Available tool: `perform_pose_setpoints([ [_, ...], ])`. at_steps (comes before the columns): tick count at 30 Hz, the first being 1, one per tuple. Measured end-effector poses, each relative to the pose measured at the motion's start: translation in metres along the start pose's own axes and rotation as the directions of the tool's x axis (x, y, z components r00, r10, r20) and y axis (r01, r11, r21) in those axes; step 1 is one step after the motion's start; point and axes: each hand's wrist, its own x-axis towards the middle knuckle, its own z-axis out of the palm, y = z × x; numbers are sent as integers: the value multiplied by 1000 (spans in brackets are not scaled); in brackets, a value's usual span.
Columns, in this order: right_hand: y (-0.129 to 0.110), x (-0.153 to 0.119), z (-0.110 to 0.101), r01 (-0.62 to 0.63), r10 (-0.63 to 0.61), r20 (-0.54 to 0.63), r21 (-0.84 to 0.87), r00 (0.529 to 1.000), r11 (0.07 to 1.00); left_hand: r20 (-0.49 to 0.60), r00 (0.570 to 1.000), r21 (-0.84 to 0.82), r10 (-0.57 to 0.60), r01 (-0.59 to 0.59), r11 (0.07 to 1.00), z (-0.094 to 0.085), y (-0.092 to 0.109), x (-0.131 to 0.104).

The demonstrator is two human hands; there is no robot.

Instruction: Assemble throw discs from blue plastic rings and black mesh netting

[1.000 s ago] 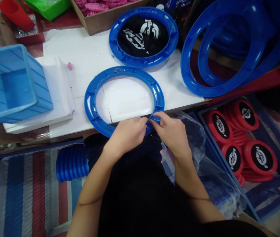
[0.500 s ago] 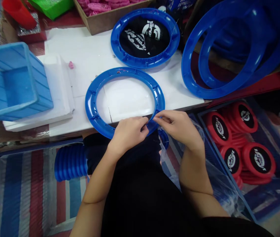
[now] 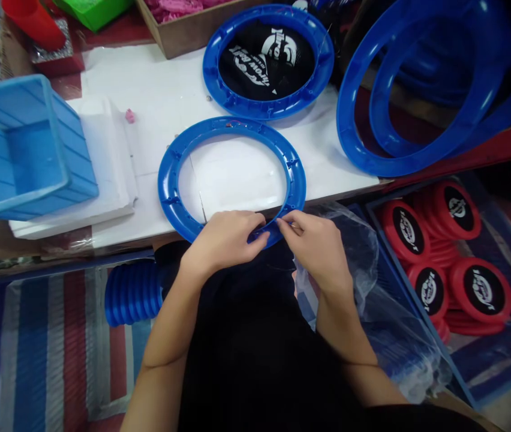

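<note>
A blue plastic ring (image 3: 170, 180) lies on the white-covered table, its near edge at the table's front. My left hand (image 3: 231, 240) is at the ring's near edge, thumb and fingers curled on either side of the rim. At the near right part of the rim, my right hand (image 3: 312, 240) is closed, with thumb and forefinger pinched together; what is between the fingertips is too small to name. Behind, a second blue ring (image 3: 213, 66) surrounds a black fabric piece (image 3: 255, 72) with white lettering.
A light-blue bin (image 3: 73, 144) stands at the left. More blue rings (image 3: 349, 138) lean at the right. Red discs (image 3: 480, 291) fill part of a lower crate. Stacked blue rings (image 3: 132, 294) lie below the table. A pink-filled box (image 3: 192, 30) stands behind.
My right hand has drawn slightly down and left along the rim, and its fingers are more curled. The left thumb has moved away from the left fingers. The camera view has shifted slightly.
</note>
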Motion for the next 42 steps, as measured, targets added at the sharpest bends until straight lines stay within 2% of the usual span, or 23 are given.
perform_pose_setpoints([
  [3, -5, -4, 4, -36, 36, -30, 15, 999, 999, 27, 996, 125, -89, 85, 988, 3, 16, 8],
  [7, -5, -2, 1, -79, 79, 23, 9, 997, 997, 11, 986, 174, -166, 162, 971, 10, 31, 18],
  [11, 8, 13, -19, -73, 61, 147, 77, 987, 994, -25, 989, 112, -146, 148, 983, 15, 23, 19],
  [14, 20, 30, -36, 7, -53, 227, 197, 972, 980, -51, 991, 85, -125, 129, 988, 17, 15, 16],
  [16, 24, 40, -40, 72, -120, 217, 216, 969, 974, -64, 991, 83, -116, 121, 989, 18, 13, 15],
  [19, 24, 47, -36, 145, -171, 155, 162, 973, 976, -72, 992, 71, -106, 111, 991, 19, 13, 16],
  [22, 23, 44, -27, 154, -167, 117, 107, 979, 982, -75, 993, 58, -89, 93, 994, 21, 12, 17],
  [26, 23, 32, -17, 124, -127, 46, 61, 991, 990, -54, 998, 54, -35, 38, 998, 19, 5, 16],
  [30, 16, 18, -9, 76, -77, 21, 48, 997, 996, 6, 1000, 41, 17, -18, 999, 5, -4, 9],
  [35, 2, 6, 1, -31, 32, -17, 43, 999, 999, 62, 998, 113, -28, 21, 993, -5, 5, 8],
  [39, -4, 4, 3, -90, 89, 12, 41, 996, 995, 58, 996, 198, -69, 56, 979, 5, 17, 15],
  [42, -2, 10, -6, -66, 61, 108, 37, 992, 997, 29, 997, 196, -76, 69, 978, 13, 17, 19],
])
